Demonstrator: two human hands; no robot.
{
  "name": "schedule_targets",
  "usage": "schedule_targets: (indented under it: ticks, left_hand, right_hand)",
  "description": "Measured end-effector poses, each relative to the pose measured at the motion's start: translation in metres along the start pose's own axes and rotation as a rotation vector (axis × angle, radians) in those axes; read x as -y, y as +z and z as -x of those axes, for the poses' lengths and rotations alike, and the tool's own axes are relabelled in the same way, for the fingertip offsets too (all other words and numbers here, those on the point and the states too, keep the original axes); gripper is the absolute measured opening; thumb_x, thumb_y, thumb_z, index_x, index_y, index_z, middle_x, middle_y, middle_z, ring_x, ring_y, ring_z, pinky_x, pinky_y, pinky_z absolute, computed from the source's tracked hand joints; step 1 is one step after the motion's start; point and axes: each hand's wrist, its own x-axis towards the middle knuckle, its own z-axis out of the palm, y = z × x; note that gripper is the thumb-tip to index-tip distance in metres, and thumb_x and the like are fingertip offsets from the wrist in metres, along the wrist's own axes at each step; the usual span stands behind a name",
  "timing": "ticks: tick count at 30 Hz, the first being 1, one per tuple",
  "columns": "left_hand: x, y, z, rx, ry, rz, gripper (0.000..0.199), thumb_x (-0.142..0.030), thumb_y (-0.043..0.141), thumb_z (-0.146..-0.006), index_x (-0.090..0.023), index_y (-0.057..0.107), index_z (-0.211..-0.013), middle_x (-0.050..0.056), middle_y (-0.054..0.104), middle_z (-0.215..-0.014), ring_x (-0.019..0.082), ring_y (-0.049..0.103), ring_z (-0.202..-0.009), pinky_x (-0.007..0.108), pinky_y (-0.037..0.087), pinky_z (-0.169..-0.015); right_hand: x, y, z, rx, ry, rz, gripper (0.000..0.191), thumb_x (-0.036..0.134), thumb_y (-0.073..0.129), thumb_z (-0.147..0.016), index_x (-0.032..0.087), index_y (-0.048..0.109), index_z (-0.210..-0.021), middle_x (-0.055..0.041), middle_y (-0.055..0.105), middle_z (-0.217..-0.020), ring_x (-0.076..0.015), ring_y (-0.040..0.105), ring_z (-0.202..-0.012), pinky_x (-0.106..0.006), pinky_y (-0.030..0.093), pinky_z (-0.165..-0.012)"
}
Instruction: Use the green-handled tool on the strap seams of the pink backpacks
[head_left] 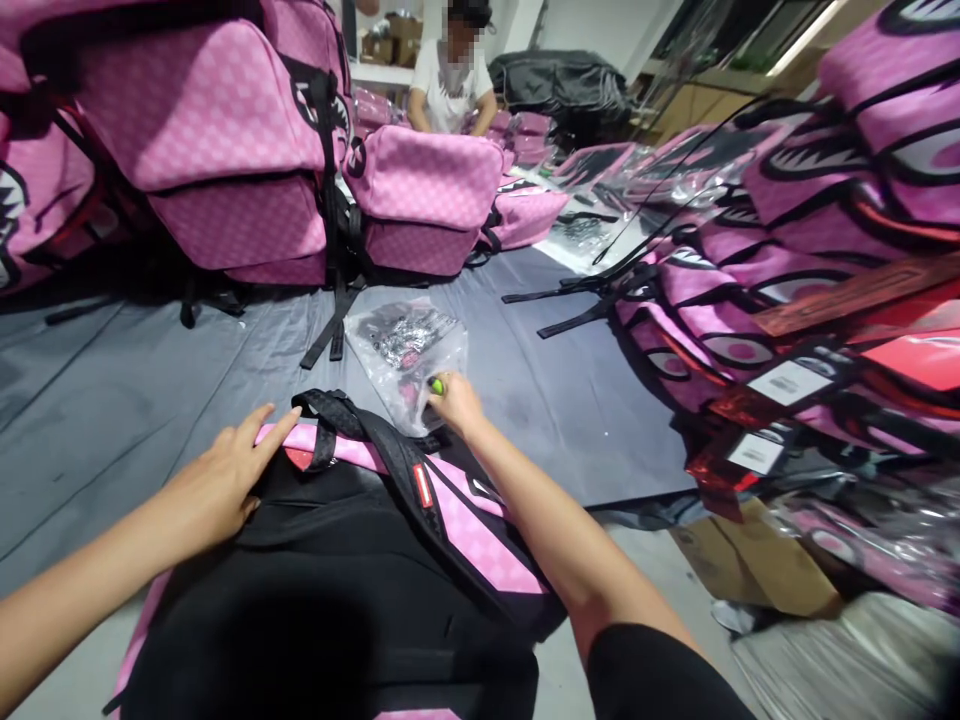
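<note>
A black and pink backpack [322,560] lies right in front of me, its black back side and straps facing up. My left hand [232,465] rests at its top left corner, fingers stretched out over the pink edge by the black strap loop [322,425]. Beyond the backpack's top edge, my right hand [454,400] is closed around a small green-and-black item [436,385], whose kind I cannot make out. That hand is at the near right side of a clear plastic bag [397,345] with small dark and pink pieces inside. Whether it also grips the bag is unclear.
Large pink checkered backpacks [225,130] stand along the left and far side of the grey-covered table [570,400]. To the right is a tall pile of pink backpacks [720,300] with tags [791,380]. A cardboard box [757,560] sits below. A person [450,85] works beyond.
</note>
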Motion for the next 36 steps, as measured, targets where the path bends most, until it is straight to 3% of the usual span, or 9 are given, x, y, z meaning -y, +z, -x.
schedule_targets:
  ticks: [3,7,15,19,22,25,30,33,36]
  left_hand:
    - [-0.001,-0.002,0.001,-0.010,-0.012,0.008,0.107,-0.008,0.055,-0.073,-0.037,-0.005,-0.157,0.012,0.020,-0.161,0.036,0.048,-0.130,0.048,0.050,-0.100]
    - [-0.003,-0.003,0.002,0.016,-0.034,0.005,0.109,-0.008,0.056,-0.074,-0.038,-0.007,-0.157,0.011,0.018,-0.162,0.037,0.048,-0.131,0.047,0.052,-0.097]
    - [-0.009,-0.014,-0.001,0.079,-0.054,0.029,0.102,-0.007,0.056,-0.075,-0.031,0.004,-0.159,0.014,0.020,-0.162,0.036,0.045,-0.134,0.046,0.050,-0.102]
    - [-0.018,-0.022,-0.003,0.076,-0.056,0.067,0.103,-0.010,0.064,-0.075,-0.027,0.007,-0.159,0.017,0.018,-0.162,0.039,0.044,-0.136,0.048,0.047,-0.105]
    - [-0.022,-0.027,-0.005,0.074,-0.073,0.107,0.111,-0.012,0.073,-0.071,-0.028,0.007,-0.159,0.019,0.017,-0.163,0.042,0.043,-0.137,0.049,0.048,-0.102]
    - [-0.019,-0.026,0.002,0.014,-0.088,0.220,0.109,-0.013,0.072,-0.074,-0.030,0.005,-0.159,0.017,0.012,-0.166,0.041,0.035,-0.144,0.050,0.044,-0.108]
    - [-0.008,0.002,0.052,-0.185,-0.214,0.606,0.077,-0.046,0.046,-0.096,-0.019,0.008,-0.158,0.014,0.016,-0.166,0.026,0.019,-0.153,0.045,0.023,-0.124]
    - [-0.009,0.026,0.080,-0.162,-0.341,0.722,0.082,-0.053,0.055,-0.090,-0.020,0.018,-0.156,0.012,0.032,-0.161,0.028,0.036,-0.146,0.046,0.032,-0.120]
    - [-0.014,0.043,0.087,-0.239,-0.390,0.802,0.077,-0.046,0.063,-0.084,-0.022,0.031,-0.150,0.009,0.049,-0.150,0.026,0.049,-0.137,0.043,0.039,-0.116]
  right_hand:
    - [0.016,0.017,-0.018,0.055,0.049,0.021,0.033,0.022,0.075,-0.077,0.015,0.067,-0.108,-0.0151,0.065,-0.120,-0.0254,0.066,-0.101,-0.031,0.049,-0.082]
    - [0.013,0.011,-0.020,0.156,0.144,-0.003,0.022,0.032,0.068,-0.091,0.013,0.065,-0.102,-0.0043,0.068,-0.096,-0.0163,0.066,-0.084,-0.032,0.055,-0.075]
    - [-0.019,-0.068,0.028,0.088,0.274,0.027,0.015,0.022,0.071,-0.084,0.013,0.065,-0.074,-0.0004,0.061,-0.062,-0.0141,0.060,-0.061,-0.024,0.044,-0.056]
    - [0.014,-0.090,0.079,-0.007,0.056,-0.093,0.011,0.024,0.067,-0.082,0.016,0.068,-0.088,-0.0009,0.067,-0.069,-0.0168,0.063,-0.067,-0.024,0.043,-0.059]
    - [0.066,-0.073,0.120,0.022,-0.351,-0.375,0.018,0.030,0.060,-0.086,0.016,0.070,-0.092,-0.0037,0.072,-0.081,-0.0193,0.067,-0.076,-0.028,0.049,-0.070]
    - [0.112,-0.044,0.149,0.014,-0.654,-0.333,0.019,0.019,0.054,-0.087,0.018,0.072,-0.092,-0.0060,0.074,-0.091,-0.0213,0.067,-0.087,-0.031,0.049,-0.080]
    - [0.141,-0.014,0.149,0.226,-0.669,-0.024,0.030,0.004,0.054,-0.081,0.022,0.071,-0.099,-0.0026,0.075,-0.087,-0.0179,0.069,-0.081,-0.024,0.044,-0.070]
    - [0.149,-0.008,0.146,0.435,-0.663,0.210,0.025,0.005,0.056,-0.081,0.021,0.071,-0.093,-0.0028,0.073,-0.080,-0.0182,0.068,-0.077,-0.023,0.041,-0.065]
    - [0.161,0.000,0.150,0.470,-0.721,0.478,0.027,0.006,0.051,-0.085,0.018,0.071,-0.099,-0.0096,0.073,-0.090,-0.0233,0.069,-0.085,-0.026,0.042,-0.066]
